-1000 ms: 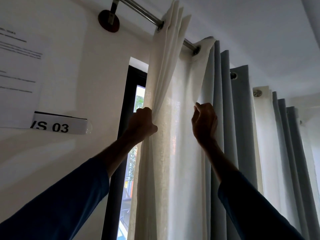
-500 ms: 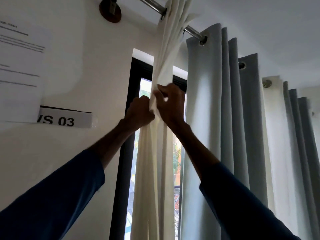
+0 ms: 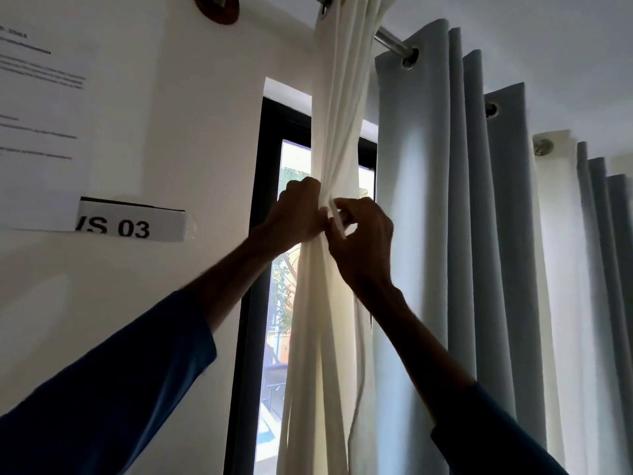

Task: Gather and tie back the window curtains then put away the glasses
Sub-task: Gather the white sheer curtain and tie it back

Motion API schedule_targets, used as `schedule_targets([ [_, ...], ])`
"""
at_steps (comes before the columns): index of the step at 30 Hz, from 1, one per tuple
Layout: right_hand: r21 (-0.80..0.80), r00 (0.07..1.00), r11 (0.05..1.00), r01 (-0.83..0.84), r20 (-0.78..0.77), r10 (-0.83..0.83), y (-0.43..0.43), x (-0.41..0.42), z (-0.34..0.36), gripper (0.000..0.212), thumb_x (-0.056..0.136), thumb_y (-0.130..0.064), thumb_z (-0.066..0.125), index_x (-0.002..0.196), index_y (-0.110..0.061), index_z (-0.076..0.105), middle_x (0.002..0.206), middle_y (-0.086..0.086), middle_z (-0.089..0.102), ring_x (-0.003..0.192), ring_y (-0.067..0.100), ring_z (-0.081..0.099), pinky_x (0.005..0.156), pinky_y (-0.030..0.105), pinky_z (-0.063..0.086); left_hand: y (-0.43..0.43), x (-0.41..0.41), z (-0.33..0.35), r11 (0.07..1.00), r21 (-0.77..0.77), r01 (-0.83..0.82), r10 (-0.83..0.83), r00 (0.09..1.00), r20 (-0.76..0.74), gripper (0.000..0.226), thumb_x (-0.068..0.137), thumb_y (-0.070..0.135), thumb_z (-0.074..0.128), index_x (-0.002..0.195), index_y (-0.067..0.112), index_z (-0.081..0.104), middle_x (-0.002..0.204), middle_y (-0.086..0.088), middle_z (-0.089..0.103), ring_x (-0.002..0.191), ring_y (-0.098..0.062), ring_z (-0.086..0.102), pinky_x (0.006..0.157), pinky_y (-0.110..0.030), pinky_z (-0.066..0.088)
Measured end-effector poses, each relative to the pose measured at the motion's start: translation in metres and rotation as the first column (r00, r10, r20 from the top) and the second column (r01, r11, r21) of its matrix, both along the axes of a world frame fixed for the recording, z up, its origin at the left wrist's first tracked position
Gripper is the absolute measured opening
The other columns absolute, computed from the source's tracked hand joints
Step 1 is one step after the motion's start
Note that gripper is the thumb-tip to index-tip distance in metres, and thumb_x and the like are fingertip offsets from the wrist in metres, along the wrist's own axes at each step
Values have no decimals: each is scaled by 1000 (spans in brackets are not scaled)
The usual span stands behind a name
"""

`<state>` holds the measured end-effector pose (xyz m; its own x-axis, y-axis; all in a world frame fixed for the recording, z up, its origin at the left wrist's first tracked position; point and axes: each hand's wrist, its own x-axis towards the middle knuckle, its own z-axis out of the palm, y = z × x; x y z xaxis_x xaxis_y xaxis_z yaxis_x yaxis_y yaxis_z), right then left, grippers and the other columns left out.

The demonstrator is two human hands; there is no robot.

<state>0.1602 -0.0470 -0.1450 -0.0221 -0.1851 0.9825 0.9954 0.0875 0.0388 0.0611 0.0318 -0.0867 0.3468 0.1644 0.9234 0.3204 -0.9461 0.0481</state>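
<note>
A cream sheer curtain (image 3: 337, 108) hangs from a metal rod (image 3: 390, 41) and is bunched into a narrow column before the window. My left hand (image 3: 296, 214) is closed around the bunch at mid height. My right hand (image 3: 364, 234) touches it from the right and pinches a thin fold of the same fabric between thumb and fingers. A grey curtain (image 3: 442, 186) hangs in pleats just to the right, untouched. No glasses are in view.
A dark-framed window (image 3: 270, 138) shows daylight behind the bunch. On the white wall at left hang a printed sheet (image 3: 37, 108) and a label reading "03" (image 3: 132, 222). More cream and grey pleats (image 3: 589, 234) continue to the far right.
The cream curtain went from spread flat to a tight bunch. My right hand swept left to meet the left hand, uncovering the window and the grey curtain, and now pinches a fold.
</note>
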Motion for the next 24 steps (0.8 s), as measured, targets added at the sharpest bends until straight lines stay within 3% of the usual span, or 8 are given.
schedule_targets([
  [2, -9, 999, 999, -35, 24, 35, 3, -5, -2, 20, 80, -1, 76, 97, -10, 74, 79, 2, 65, 69, 3, 52, 73, 6, 39, -5, -2, 1, 998, -44, 38, -39, 999, -18, 33, 88, 26, 69, 82, 9, 42, 71, 2, 41, 64, -18, 50, 49, -20, 28],
  [5, -2, 994, 994, -111, 1, 111, 1, 1, -7, 28, 77, 1, 75, 103, -8, 75, 84, 3, 69, 71, 8, 61, 74, 22, 52, -12, -7, -1, 985, -131, 115, -124, 990, -69, 35, 91, 26, 67, 73, 9, 41, 67, 2, 42, 56, -10, 45, 45, -17, 30],
  [8, -31, 971, 975, -221, -101, 217, -4, 2, -17, 38, 75, -2, 77, 112, -11, 74, 95, 0, 73, 75, 7, 67, 73, 25, 58, -14, -8, -7, 930, -264, 257, -281, 958, -57, 27, 95, 27, 59, 93, 0, 57, 85, -13, 61, 75, -27, 65, 58, -35, 58],
  [10, -50, 920, 942, -333, -235, 313, -9, -1, -23, 39, 78, -3, 76, 115, -15, 73, 101, -3, 74, 76, 7, 69, 69, 24, 59, -18, -8, -13, 859, -378, 345, -364, 931, 24, 29, 95, 26, 54, 108, 1, 59, 97, -14, 64, 86, -29, 67, 65, -41, 62],
  [12, -62, 829, 879, -473, -370, 420, -13, -7, -29, 33, 82, -1, 73, 112, -13, 74, 97, -4, 76, 68, 10, 70, 58, 26, 57, -24, -6, -18, 798, -444, 408, -399, 909, 117, 31, 99, 32, 48, 101, 4, 61, 85, -8, 62, 82, -23, 66, 66, -38, 59],
  [15, -120, 847, 875, -470, -341, 408, -16, -17, -45, 25, 86, -2, 71, 108, -12, 77, 94, -5, 77, 65, 10, 72, 48, 31, 56, -30, 0, -24, 814, -421, 400, -352, 916, 190, 54, 101, 51, 41, 69, 10, 54, 56, 2, 48, 48, -8, 52, 54, -24, 45],
  [19, -253, 862, 832, -493, -273, 427, -20, -12, -59, 14, 92, 0, 63, 93, -5, 77, 90, 1, 71, 65, 17, 69, 50, 40, 58, -19, 5, -33, 884, -396, 249, -207, 967, 147, 36, 84, 37, 69, 75, 10, 48, 67, 4, 45, 63, -14, 49, 49, -23, 34],
  [24, -202, 833, 842, -500, -377, 404, -26, 36, -43, 25, 85, -23, 77, 110, -19, 78, 104, -3, 77, 93, 17, 73, 73, 40, 62, -20, 0, -42, 927, -340, 159, -134, 986, 94, 34, 87, 35, 66, 91, 4, 52, 82, -3, 52, 81, -25, 57, 61, -26, 37],
])
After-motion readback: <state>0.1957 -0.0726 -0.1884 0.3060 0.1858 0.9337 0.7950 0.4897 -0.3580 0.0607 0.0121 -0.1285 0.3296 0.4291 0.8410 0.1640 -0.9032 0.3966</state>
